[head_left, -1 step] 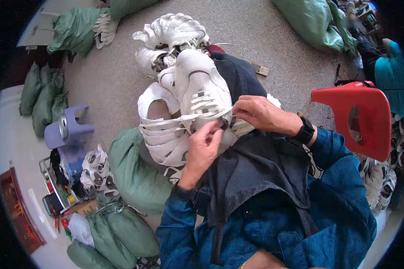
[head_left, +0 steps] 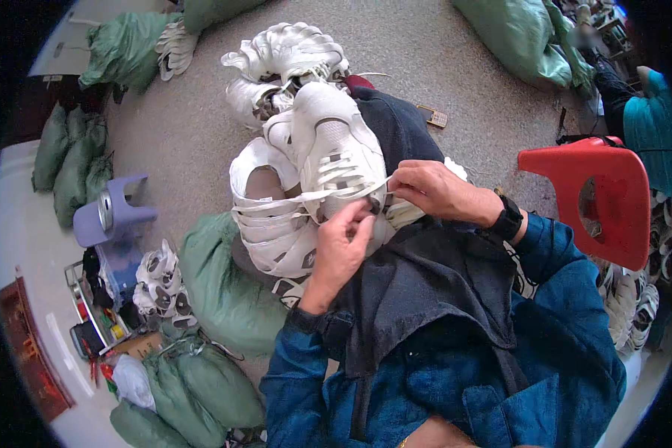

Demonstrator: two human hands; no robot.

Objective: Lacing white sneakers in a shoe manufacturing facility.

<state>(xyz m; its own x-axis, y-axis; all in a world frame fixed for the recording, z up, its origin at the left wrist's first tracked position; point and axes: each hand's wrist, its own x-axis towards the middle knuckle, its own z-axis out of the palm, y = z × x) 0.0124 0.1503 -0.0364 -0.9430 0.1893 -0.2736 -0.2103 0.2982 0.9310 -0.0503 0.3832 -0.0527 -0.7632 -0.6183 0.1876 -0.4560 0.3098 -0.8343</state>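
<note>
A white sneaker (head_left: pixel 343 145) lies across my lap, toe pointing away and laces zigzagging over its tongue. Between thumb and fingertips, my right hand (head_left: pixel 437 190) pinches a white shoelace (head_left: pixel 377 185) at the sneaker's right side, drawn out from the lacing. My left hand (head_left: pixel 342 254) is curled at the sneaker's collar, thumb and forefinger close together; what they grip, if anything, is hidden. Left of the sneaker rests a bundle of nested white shoes (head_left: pixel 272 224), with a strand of lace crossing over it. A dark apron (head_left: pixel 433 291) covers my lap.
Another bunch of white shoes (head_left: pixel 291 52) sits beyond the sneaker. A green sack (head_left: pixel 228 291) is by my left side, with more sacks (head_left: pixel 201 381) behind. A red plastic chair (head_left: pixel 612 190) stands at right, a purple stool (head_left: pixel 116 213) at left. A phone-like object (head_left: pixel 436 117) lies near my knee.
My left hand has shifted very slightly to the right along the sneaker's collar. My right hand and the shoes look almost unmoved.
</note>
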